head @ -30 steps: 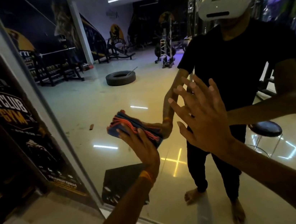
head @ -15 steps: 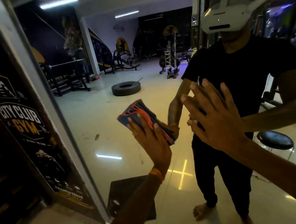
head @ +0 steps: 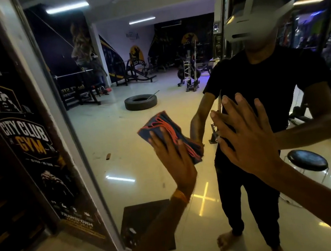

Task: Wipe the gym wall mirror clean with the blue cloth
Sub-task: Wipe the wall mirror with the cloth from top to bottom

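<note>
The left hand [head: 175, 162] lies flat on the cloth [head: 167, 133], palm forward and fingers [head: 158, 141] spread over it, pressing it against the mirror [head: 119, 131] rather than pinching it. The cloth is a folded blue pad with orange-red stitching along its edges; it sits on the glass at about chest height, left of the reflected person, and its upper left corner sticks out past the fingertips. An orange band [head: 179, 196] circles the left wrist.

The right hand [head: 246, 142] is just beside the left, to its right, open with all fingers splayed and holding nothing. It looks to be laid flat on the glass, though whether the palm truly touches cannot be told.

The mirror fills most of the view. In it stands the reflected person [head: 266, 95] in a black shirt and dark trousers, barefoot, wearing a white headset [head: 255, 18]. Behind the reflection lie a pale glossy floor, a tyre [head: 140, 102] on its side, weight benches and racks, and a round black stool [head: 307, 159] at the right. A dark mat [head: 143, 218] lies low in the reflection below the left forearm.

Left of the mirror's grey frame [head: 53, 110] hangs a dark poster [head: 25, 135] reading CITY CLUB GYM.
</note>
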Demonstrator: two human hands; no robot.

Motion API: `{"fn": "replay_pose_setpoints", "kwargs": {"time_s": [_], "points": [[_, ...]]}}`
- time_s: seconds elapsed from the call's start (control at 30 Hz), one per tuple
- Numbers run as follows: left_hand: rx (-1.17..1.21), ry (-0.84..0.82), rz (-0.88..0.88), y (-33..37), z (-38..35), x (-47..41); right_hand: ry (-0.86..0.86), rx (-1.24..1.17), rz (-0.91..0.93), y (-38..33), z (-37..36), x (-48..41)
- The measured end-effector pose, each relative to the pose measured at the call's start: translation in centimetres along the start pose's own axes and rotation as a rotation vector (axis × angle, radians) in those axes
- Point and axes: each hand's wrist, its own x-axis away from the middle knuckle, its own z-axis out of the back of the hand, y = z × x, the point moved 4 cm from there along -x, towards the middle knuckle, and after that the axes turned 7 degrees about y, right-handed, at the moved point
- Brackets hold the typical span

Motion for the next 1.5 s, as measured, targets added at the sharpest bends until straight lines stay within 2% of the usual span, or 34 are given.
{"fn": "replay_pose_setpoints", "kwargs": {"time_s": [0.07,0.13,0.23,0.3,0.37,0.47,0.53,0.6,0.7,0.8,0.87,0.93,1.0,1.07,1.13,1.2,1.23,1.3,1.37,1.43,1.5], "points": [[-0.034,0.071,-0.040,-2.4,1.5,-5.1,-0.020,0.000,0.011,0.4,0.2,0.0],[-0.185,0.207,-0.028,-5.6,4.1,-13.0,-0.038,0.006,0.016,0.7,0.4,0.1],[-0.195,0.296,0.245,-8.5,6.7,-17.9,-0.049,-0.009,-0.003,0.6,1.0,0.4],[-0.116,0.293,0.258,-8.2,5.9,-14.1,-0.065,-0.024,-0.018,0.6,1.1,1.0],[0.033,0.204,0.200,-7.2,3.9,-6.6,-0.082,-0.038,-0.021,0.8,1.0,2.1],[0.338,-0.025,0.370,-3.5,0.1,6.5,-0.074,-0.054,-0.001,0.8,0.9,3.8],[0.280,-0.081,0.301,-0.5,-1.5,11.8,-0.040,-0.059,0.025,0.7,0.8,4.8],[0.121,0.026,0.241,-2.6,-1.7,10.2,-0.021,-0.036,0.065,1.1,0.5,5.5],[-0.047,0.280,0.390,-10.4,1.1,0.4,0.004,-0.025,0.087,1.5,0.5,5.8],[-0.039,0.395,0.514,-14.1,4.0,-4.8,0.013,-0.065,0.060,1.3,0.5,6.0],[-0.036,0.329,0.513,-12.1,3.0,-0.7,0.015,-0.063,0.056,1.3,0.3,6.0],[0.017,0.172,0.454,-8.9,0.6,7.4,0.007,-0.040,0.072,1.4,0.1,6.1],[0.202,0.079,0.563,-6.2,-1.7,15.4,-0.003,-0.015,0.091,1.3,0.0,6.2],[0.300,0.084,0.626,-4.2,-3.1,19.1,0.000,-0.002,0.100,1.3,-0.1,6.5],[0.188,0.104,0.489,-3.9,-3.2,17.9,0.018,-0.003,0.109,1.5,-0.3,6.6],[0.024,0.146,0.394,-6.9,-1.4,14.5,0.039,-0.027,0.110,1.6,-0.4,6.5],[-0.036,0.193,0.429,-10.1,-0.1,11.8,0.047,-0.038,0.100,1.6,-0.5,6.6],[-0.048,0.416,0.672,-16.5,3.8,6.8,0.059,-0.068,0.067,1.4,-0.6,6.7],[0.008,0.536,0.751,-20.8,6.0,4.9,0.069,-0.095,0.044,1.0,-0.8,6.7],[0.066,0.494,0.778,-20.1,4.8,6.7,0.074,-0.072,0.040,0.8,-1.0,6.7],[0.179,0.389,0.691,-13.8,1.8,11.1,0.075,-0.029,0.049,0.7,-1.1,7.0]]}}
